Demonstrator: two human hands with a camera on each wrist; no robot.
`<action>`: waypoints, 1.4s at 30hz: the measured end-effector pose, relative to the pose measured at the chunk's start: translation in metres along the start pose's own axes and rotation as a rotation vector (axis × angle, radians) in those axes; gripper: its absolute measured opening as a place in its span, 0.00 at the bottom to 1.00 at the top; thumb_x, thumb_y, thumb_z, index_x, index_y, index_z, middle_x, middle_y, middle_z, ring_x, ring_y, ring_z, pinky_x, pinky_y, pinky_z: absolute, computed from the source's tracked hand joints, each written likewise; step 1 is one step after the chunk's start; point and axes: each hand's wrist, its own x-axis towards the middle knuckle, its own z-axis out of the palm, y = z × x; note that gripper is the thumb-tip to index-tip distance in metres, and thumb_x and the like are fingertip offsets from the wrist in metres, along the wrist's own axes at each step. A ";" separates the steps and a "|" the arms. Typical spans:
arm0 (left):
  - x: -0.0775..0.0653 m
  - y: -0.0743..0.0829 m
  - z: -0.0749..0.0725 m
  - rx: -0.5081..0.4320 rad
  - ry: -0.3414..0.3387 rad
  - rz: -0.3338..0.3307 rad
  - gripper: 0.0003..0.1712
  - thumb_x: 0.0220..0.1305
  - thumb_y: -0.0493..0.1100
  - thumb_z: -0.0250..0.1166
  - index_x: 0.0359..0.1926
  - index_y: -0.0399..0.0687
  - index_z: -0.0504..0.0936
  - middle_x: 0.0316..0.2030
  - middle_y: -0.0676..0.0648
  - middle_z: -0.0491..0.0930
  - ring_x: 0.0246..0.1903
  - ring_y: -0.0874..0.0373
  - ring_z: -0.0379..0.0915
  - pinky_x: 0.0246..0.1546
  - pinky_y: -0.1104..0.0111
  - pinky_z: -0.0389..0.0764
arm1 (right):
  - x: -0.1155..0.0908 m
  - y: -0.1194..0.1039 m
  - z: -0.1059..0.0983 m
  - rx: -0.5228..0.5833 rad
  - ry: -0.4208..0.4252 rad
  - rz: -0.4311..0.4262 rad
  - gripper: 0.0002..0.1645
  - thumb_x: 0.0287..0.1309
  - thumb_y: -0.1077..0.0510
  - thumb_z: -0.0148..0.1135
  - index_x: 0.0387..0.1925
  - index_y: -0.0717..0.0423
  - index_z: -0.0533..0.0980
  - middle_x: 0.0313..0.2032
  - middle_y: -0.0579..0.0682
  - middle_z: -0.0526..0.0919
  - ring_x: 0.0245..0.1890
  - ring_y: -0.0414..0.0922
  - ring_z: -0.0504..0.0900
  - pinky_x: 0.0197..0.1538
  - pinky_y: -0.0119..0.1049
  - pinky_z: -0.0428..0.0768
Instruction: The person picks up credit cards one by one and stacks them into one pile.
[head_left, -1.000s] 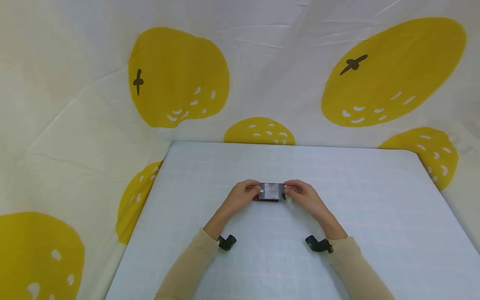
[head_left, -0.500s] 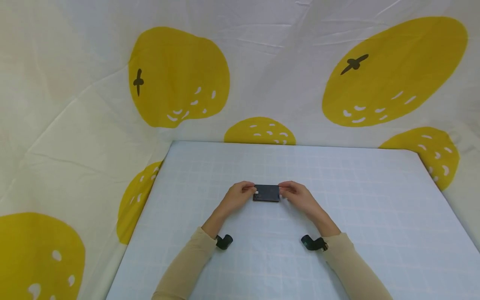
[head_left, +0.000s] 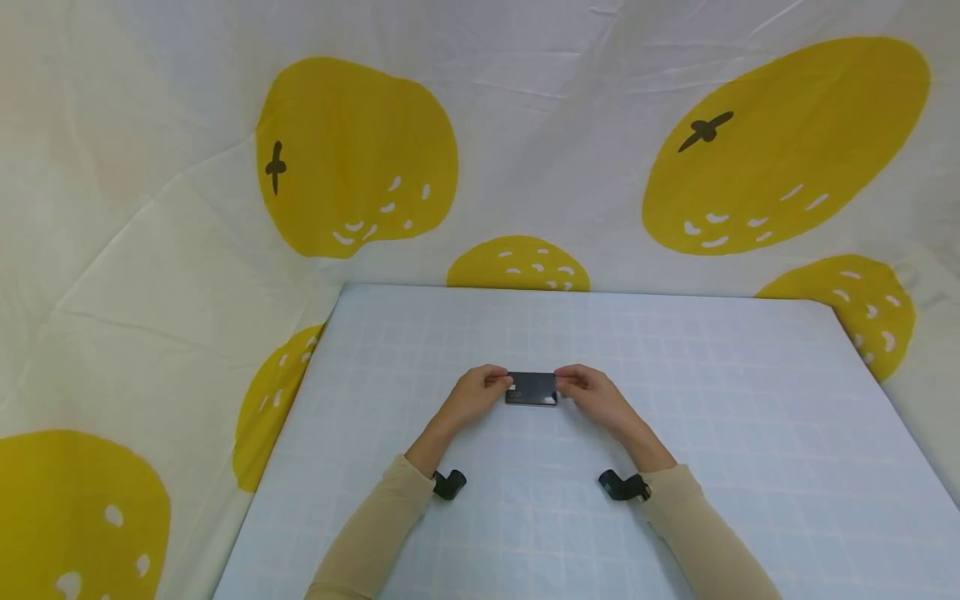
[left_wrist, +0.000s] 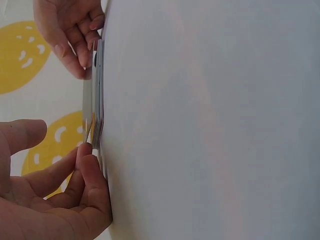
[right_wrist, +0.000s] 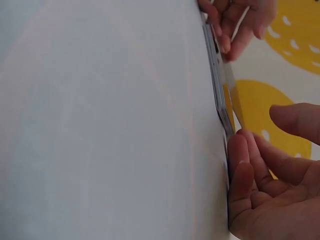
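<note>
A dark bank-type card (head_left: 534, 388) with a small pale chip is held level between the two hands in the head view. My left hand (head_left: 476, 394) pinches its left end, and my right hand (head_left: 592, 393) pinches its right end. In the left wrist view a thin stack of cards (left_wrist: 100, 85) lies on the table, with the held card (left_wrist: 87, 100) just above it and a narrow gap between them at one end. The right wrist view shows the same stack (right_wrist: 218, 80) edge-on. From above, the held card hides nearly all of the stack.
A pale checked cloth covers the table (head_left: 675, 375). Behind and to the left hangs a white curtain (head_left: 540, 150) printed with yellow fruit. A black wrist camera (head_left: 450, 485) sits at the left cuff, and another camera (head_left: 622, 486) at the right one.
Both hands have shifted slightly left with the card, the right hand more. A second ago the card sat further right and a red corner showed beneath it; now it covers that corner.
</note>
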 end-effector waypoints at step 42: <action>-0.001 -0.004 0.001 0.045 -0.007 0.006 0.23 0.72 0.52 0.61 0.58 0.42 0.81 0.48 0.47 0.83 0.51 0.53 0.77 0.53 0.57 0.77 | -0.002 0.002 0.005 -0.053 0.016 0.035 0.21 0.71 0.53 0.60 0.59 0.59 0.76 0.48 0.54 0.82 0.46 0.49 0.80 0.45 0.41 0.77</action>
